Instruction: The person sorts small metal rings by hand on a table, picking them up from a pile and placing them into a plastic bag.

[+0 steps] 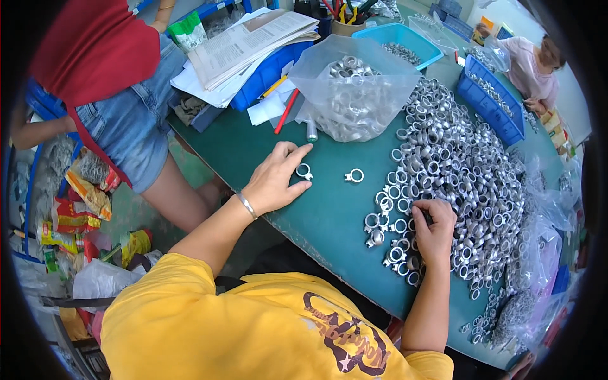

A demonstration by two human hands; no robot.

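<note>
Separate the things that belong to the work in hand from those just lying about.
Likely in the work:
- heap of lugged metal rings at the right hand
- ring beside the left hand
- lone ring on the green tabletop

Apparently lying about:
- newspaper
- red pen
- yellow pencil

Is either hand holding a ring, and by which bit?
The left hand is open beside a ring, no grip showing. The right hand is at the pile, fingertips hidden, so I can't tell.
</note>
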